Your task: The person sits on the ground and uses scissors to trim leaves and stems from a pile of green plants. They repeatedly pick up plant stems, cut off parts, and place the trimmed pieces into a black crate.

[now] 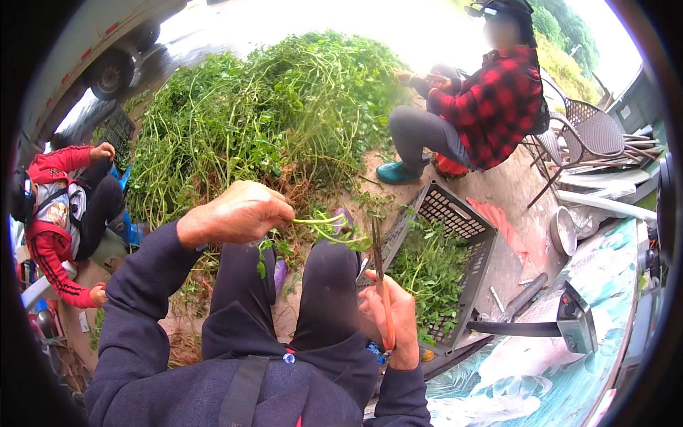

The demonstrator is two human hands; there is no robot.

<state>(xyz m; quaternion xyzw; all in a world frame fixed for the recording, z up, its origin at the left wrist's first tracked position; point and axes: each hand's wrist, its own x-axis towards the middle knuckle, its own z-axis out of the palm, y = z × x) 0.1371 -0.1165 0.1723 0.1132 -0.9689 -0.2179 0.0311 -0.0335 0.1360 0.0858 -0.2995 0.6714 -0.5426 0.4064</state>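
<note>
My left hand [240, 211] pinches a thin sprig of leafy greens [320, 220] by its stem above my knees. The sprig's far end points right, towards the scissors. My right hand [403, 315] grips scissors with orange handles [388, 315] and dark, rusty-looking blades [377, 248] that point away from me. Ahead of my knees rises a large heap of long-stemmed greens [256, 117], with brown roots [288, 184] along its near side. Just right of my right hand, a dark plastic crate [453, 205] holds loose cut greens [432, 267].
A person in a red checked shirt [491, 112] sits beyond the crate; another in a red jacket [58, 176] sits at left. Mesh-patterned chairs [592, 133], a metal bowl [564, 230] and a box on a post [579, 317] are at right. A vehicle's wheel [110, 73] shows upper left.
</note>
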